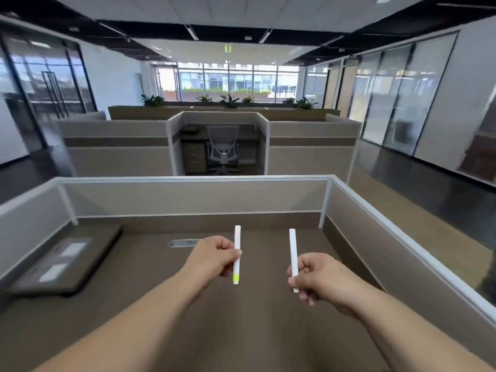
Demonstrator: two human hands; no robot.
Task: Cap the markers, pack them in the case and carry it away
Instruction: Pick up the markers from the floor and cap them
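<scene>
My left hand pinches a slim white marker upright above the desk; a yellow-green band shows near its lower end. A second white marker stands upright in my right hand, held near its lower end between thumb and fingers. The two markers are apart, roughly parallel, about a hand's width from each other. No marker case is in view, and I cannot tell whether either marker carries a cap.
The brown desk is walled by grey cubicle partitions at the back and both sides. A raised shelf with white labels sits at the left. A cable grommet lies at the desk's back. Beyond stands an office chair.
</scene>
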